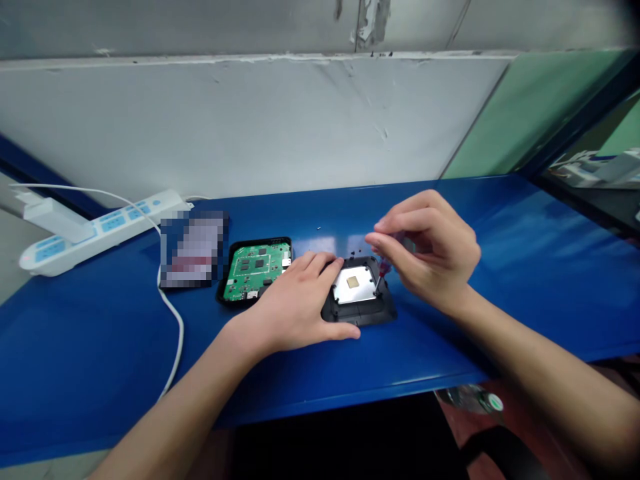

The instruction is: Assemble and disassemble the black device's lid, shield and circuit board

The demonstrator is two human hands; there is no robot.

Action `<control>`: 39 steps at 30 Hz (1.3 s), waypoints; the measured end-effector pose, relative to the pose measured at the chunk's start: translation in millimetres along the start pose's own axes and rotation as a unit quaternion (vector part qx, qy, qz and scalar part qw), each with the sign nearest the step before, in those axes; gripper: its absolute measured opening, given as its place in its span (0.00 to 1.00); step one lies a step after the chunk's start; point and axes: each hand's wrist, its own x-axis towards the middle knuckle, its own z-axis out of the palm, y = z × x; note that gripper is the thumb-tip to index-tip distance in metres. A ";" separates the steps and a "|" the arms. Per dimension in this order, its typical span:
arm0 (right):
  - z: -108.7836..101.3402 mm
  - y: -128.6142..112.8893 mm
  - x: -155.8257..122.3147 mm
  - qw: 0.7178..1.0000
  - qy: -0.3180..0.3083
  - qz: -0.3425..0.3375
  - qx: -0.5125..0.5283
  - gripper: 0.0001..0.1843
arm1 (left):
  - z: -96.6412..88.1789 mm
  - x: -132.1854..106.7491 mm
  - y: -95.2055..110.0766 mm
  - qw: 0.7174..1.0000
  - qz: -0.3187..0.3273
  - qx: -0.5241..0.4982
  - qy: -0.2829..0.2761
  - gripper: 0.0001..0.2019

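Left fingers (331, 272) touch cover (367, 315); black case (223, 297) holds circuit board (250, 268).

The table (535, 273) is glossy blue with paler streaks of reflected light. The board (253, 281) is green, dotted with dark chips (259, 264) and silvery connectors (287, 261), inside a black case (235, 242). The cover (370, 315) is black too; its plate (345, 291) is bright silver with a tan square (353, 282). Red shows on the screwdriver (384, 268). The strip (100, 241) is white with light-blue sockets (113, 221); charger (55, 217) and cable (175, 313) are white. The wall (250, 127) is pale grey, marked with scuffs, beside a green panel (550, 113). The bottle cap (495, 403) is white and green.
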 end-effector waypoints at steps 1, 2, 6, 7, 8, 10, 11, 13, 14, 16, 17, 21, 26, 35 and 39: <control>0.5 -1.8 -1.8 1.000 -0.003 0.024 0.010 0.07 | 0.0 0.2 0.1 1.000 0.001 0.001 0.000 0.51; 0.8 -3.7 -3.8 0.998 -0.009 0.052 0.020 0.08 | 0.0 0.4 0.3 1.000 0.002 0.001 0.000 0.51; -0.3 -7.6 -8.9 0.993 -0.033 0.102 0.040 0.11 | -0.1 0.6 0.9 1.000 0.004 -0.001 0.004 0.50; -0.9 -7.1 -8.8 0.993 -0.035 0.100 0.046 0.12 | -0.3 0.5 1.0 1.000 0.005 -0.001 0.006 0.50; -1.4 -6.1 -8.1 0.993 -0.037 0.094 0.054 0.13 | -0.5 0.2 1.0 1.000 0.006 -0.002 0.007 0.49; -2.1 -3.4 -5.3 0.995 -0.039 0.068 0.061 0.09 | -1.0 -0.1 1.1 1.000 0.006 -0.001 0.006 0.49; -2.0 -2.1 -3.6 0.997 -0.038 0.048 0.053 0.05 | -1.3 -0.2 1.1 1.000 0.004 -0.001 0.005 0.50; -1.3 -0.4 -0.7 0.999 -0.027 0.006 0.020 0.04 | -1.4 -0.2 0.9 1.000 0.002 0.002 0.002 0.50; -0.8 -0.2 0.0 1.000 -0.021 -0.005 0.004 0.06 | -1.3 -0.2 0.8 1.000 0.002 0.003 0.002 0.51; 0.6 -1.3 -0.6 1.000 -0.016 0.012 -0.006 0.06 | -0.7 -0.2 0.4 1.000 0.002 0.004 0.002 0.51; 1.2 -2.3 -1.8 0.999 -0.020 0.036 -0.001 0.07 | -0.3 -0.1 0.2 1.000 0.003 0.004 0.003 0.51; 2.4 -6.1 -8.1 0.992 -0.040 0.113 0.029 0.10 | 0.8 0.4 -0.1 1.000 0.004 0.000 0.005 0.49; 0.8 -2.9 -7.1 0.992 -0.053 0.082 0.075 0.10 | 1.5 0.9 -0.4 1.000 0.009 -0.004 0.010 0.48; 0.4 -2.3 1.6 0.999 -0.018 0.001 -0.031 0.07 | -0.8 -0.4 0.8 1.000 0.006 -0.006 0.005 0.49; 0.7 -5.6 -5.4 0.995 -0.041 0.084 0.031 0.12 | -0.5 0.2 0.3 1.000 0.008 -0.011 0.008 0.47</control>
